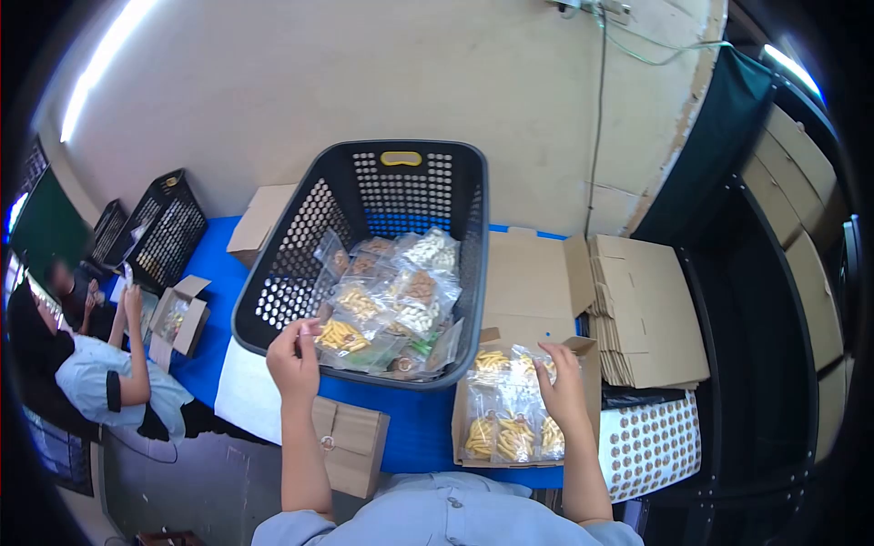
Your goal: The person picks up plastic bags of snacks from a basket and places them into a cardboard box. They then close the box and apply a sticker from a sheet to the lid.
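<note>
My left hand (293, 362) is at the front left rim of a black perforated basket (480, 264), fingers loosely bent and no packet visible in them. Nearest to its fingertips, inside the basket, lies a clear packet of yellow stick snacks (342, 335). Around that are packets of white pieces (431, 252) and brown pieces (420, 286). My right hand (564, 389) hovers with fingers apart over the right side of an open cardboard box (462, 428). Packets of yellow sticks (514, 439) lie in rows in this box; my hand partly hides those at the right.
Flattened cardboard boxes (651, 309) are stacked at the right, beside a sheet of round stickers (648, 446). A closed carton (350, 446) stands at the front. A co-worker (118, 378) handles something at the left, near a small open box (179, 318) and another black basket (164, 227).
</note>
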{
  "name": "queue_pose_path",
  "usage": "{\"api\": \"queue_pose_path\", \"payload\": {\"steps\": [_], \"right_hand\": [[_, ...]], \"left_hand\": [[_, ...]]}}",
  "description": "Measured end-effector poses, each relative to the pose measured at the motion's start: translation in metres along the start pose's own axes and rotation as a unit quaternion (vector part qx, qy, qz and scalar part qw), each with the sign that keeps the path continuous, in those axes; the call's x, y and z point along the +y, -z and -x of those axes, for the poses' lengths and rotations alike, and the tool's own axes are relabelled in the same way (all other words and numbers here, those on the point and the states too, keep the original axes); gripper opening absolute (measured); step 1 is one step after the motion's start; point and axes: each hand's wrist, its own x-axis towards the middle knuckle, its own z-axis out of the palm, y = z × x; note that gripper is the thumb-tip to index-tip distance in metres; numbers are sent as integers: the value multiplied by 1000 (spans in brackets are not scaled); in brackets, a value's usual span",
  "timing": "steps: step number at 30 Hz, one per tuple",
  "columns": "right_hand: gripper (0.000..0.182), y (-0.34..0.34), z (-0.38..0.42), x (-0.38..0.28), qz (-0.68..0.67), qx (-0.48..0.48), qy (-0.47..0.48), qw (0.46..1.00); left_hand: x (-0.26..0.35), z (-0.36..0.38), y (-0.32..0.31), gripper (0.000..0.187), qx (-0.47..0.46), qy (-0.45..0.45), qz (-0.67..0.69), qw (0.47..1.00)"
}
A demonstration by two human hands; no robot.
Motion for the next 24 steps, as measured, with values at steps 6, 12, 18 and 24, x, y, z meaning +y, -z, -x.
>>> {"api": "queue_pose_path", "payload": {"steps": [6, 12, 18, 24], "right_hand": [[20, 4, -55, -118, -149, 13, 253, 956], [28, -47, -86, -151, -4, -205, 266, 942], [39, -58, -83, -146, 87, -272, 239, 928], [42, -52, -88, -148, 82, -312, 224, 920]], "left_hand": [[20, -8, 10, 22, -80, 41, -74, 993], [-10, -49, 26, 25, -57, -41, 67, 995], [-26, -87, 8, 24, -330, -31, -173, 928], [-102, -81, -40, 48, -843, 21, -290, 453]]}}
